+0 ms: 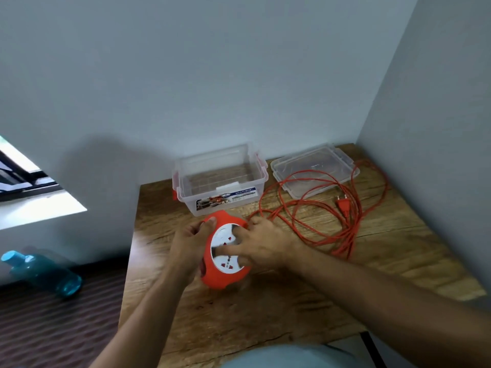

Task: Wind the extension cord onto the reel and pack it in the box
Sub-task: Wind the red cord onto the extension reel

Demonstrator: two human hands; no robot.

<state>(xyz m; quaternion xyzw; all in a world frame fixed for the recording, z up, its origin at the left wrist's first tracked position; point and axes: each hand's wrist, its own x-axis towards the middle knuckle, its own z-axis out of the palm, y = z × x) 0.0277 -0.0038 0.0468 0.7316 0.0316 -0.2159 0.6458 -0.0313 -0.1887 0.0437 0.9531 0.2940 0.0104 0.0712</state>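
Note:
An orange reel [220, 281] with a white socket face is held tilted above the wooden table [265, 314]. My left hand [190, 244] grips its left rim, thumb on the top edge. My right hand [261, 244] lies across the white face, fingers spread on it. The orange cord [318, 221] runs from the reel's right side and lies in loose loops on the table, its plug [343, 204] resting among them. A clear plastic box [220, 179] with red latches stands open and empty just behind the reel.
The box's clear lid [316, 170] lies at the back right, partly under the cord. Walls close the table at the back and right. A blue bottle [45, 273] lies on the floor to the left, below a window.

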